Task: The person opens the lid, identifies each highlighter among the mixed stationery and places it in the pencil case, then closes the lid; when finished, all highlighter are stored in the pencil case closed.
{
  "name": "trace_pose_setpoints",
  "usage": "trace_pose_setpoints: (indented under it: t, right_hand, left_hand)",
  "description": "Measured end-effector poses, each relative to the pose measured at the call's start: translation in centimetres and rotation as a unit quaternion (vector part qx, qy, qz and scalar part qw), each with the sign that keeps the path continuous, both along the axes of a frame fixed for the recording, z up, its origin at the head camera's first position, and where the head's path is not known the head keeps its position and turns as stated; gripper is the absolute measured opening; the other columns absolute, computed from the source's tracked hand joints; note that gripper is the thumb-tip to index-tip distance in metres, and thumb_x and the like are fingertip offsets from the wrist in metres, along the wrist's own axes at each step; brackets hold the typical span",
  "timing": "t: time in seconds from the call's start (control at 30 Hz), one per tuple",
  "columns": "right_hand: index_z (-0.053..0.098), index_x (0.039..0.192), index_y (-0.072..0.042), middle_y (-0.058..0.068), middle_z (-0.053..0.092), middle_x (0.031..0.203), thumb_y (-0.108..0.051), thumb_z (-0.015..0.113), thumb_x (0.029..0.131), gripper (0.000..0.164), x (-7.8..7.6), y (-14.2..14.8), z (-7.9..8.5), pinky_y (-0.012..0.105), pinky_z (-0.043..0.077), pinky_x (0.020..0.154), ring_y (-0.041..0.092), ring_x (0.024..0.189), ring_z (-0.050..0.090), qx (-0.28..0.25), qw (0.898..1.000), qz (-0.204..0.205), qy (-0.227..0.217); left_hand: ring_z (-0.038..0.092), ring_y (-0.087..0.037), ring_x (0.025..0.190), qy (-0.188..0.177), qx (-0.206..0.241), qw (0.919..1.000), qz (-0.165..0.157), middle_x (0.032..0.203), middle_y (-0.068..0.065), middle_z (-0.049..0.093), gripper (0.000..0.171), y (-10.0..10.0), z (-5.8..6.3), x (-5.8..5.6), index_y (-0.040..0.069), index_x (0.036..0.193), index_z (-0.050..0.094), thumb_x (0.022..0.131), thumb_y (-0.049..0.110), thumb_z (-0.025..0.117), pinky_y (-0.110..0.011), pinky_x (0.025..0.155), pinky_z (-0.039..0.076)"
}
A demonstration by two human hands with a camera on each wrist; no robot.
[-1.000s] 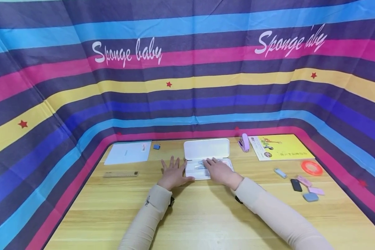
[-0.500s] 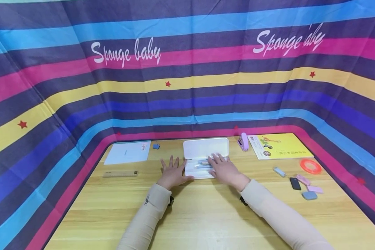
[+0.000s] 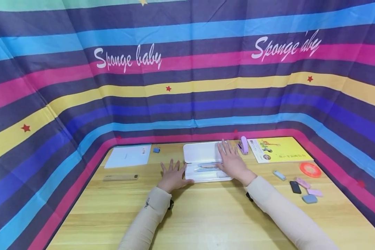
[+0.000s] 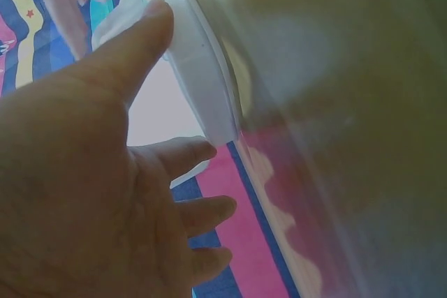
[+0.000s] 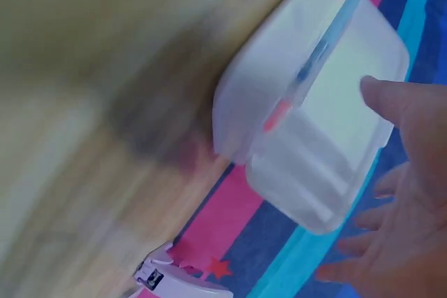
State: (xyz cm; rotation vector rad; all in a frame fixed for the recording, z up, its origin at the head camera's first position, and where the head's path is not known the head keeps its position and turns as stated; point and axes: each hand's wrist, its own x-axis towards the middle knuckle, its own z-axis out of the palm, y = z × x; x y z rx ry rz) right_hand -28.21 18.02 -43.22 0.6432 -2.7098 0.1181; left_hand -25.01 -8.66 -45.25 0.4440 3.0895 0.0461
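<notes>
A white pencil case (image 3: 190, 177) lies with its lid (image 3: 200, 152) raised toward the back, in the middle of the table. Several pens (image 3: 206, 169) lie inside it. My left hand (image 3: 173, 177) is at the case's left end with fingers spread; in the left wrist view its thumb (image 4: 129, 50) lies along the front wall and the index fingertip is at the corner. My right hand (image 3: 235, 166), fingers extended and holding nothing, is over the case's right end and overlaps the lid's right part. In the right wrist view its thumb (image 5: 384, 95) points toward the lid.
A purple stapler (image 3: 244, 145) and a yellow book (image 3: 281, 151) are behind on the right. An orange tape roll (image 3: 310, 170) and several small blocks (image 3: 295, 187) lie nearer. On the left are a pale notebook (image 3: 128, 155), a blue sharpener (image 3: 156, 150) and a wooden ruler (image 3: 120, 177).
My right hand has lifted from the pens inside the case and moved right and back toward the lid's right edge, uncovering more pens. The left hand has stayed at the left end.
</notes>
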Motion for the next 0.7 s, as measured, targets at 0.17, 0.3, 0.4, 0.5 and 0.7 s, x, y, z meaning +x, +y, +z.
trace_pose_setpoints:
  t: [0.17, 0.3, 0.4, 0.5, 0.7]
  right_hand:
    - [0.005, 0.139, -0.006, 0.016, 0.007, 0.143, -0.046, 0.052, 0.081, 0.085, -1.6, 0.5, 0.6, 0.050, 0.001, 0.099, 0.031, 0.128, -0.002, -0.025, 1.000, -0.013, 0.006]
    - [0.009, 0.140, -0.008, 0.017, 0.020, 0.140, -0.047, 0.053, 0.081, 0.083, -2.1, 0.7, 0.7, 0.053, 0.006, 0.099, 0.034, 0.127, 0.012, -0.044, 0.999, -0.021, -0.003]
    - [0.015, 0.139, -0.008, 0.019, 0.026, 0.136, -0.045, 0.054, 0.081, 0.079, -2.1, 0.7, 0.5, 0.056, 0.011, 0.096, 0.036, 0.125, 0.019, -0.061, 0.998, -0.020, -0.004]
    - [0.017, 0.139, -0.008, 0.020, 0.029, 0.134, -0.043, 0.055, 0.081, 0.078, -1.8, 0.7, 0.4, 0.057, 0.015, 0.095, 0.037, 0.122, 0.024, -0.069, 0.997, -0.014, 0.010]
    - [0.034, 0.131, -0.002, 0.019, 0.042, 0.120, -0.034, 0.062, 0.077, 0.068, -1.4, 1.2, 0.3, 0.051, 0.024, 0.094, 0.034, 0.111, 0.037, -0.070, 0.995, 0.016, 0.075]
  left_hand:
    - [-0.003, -0.037, 0.127, -0.004, 0.003, 1.0000, -0.003, 0.142, -0.010, 0.017, 0.090, 0.6, -0.1, -0.1, 0.024, 0.138, 0.024, 0.066, 0.078, 0.031, -0.063, 0.087, -0.013]
    - [-0.001, -0.037, 0.127, -0.006, -0.002, 0.9999, -0.010, 0.142, -0.009, 0.018, 0.090, 0.9, -0.1, 0.0, 0.022, 0.138, 0.023, 0.068, 0.077, 0.033, -0.064, 0.088, -0.011]
    - [0.000, -0.036, 0.127, -0.009, -0.002, 0.9998, -0.017, 0.142, -0.009, 0.018, 0.090, 1.0, -0.2, 0.0, 0.020, 0.139, 0.022, 0.069, 0.076, 0.033, -0.064, 0.089, -0.009]
    - [-0.001, -0.035, 0.128, -0.010, 0.012, 0.9998, -0.016, 0.142, -0.011, 0.016, 0.095, 1.0, -0.2, -0.1, 0.014, 0.139, 0.019, 0.069, 0.075, 0.035, -0.063, 0.090, -0.009]
    - [-0.002, -0.033, 0.128, 0.037, 0.024, 0.9990, 0.008, 0.142, -0.013, -0.002, 0.118, 1.1, 0.2, -0.7, 0.004, 0.139, 0.001, 0.058, 0.078, 0.044, -0.061, 0.092, -0.007]
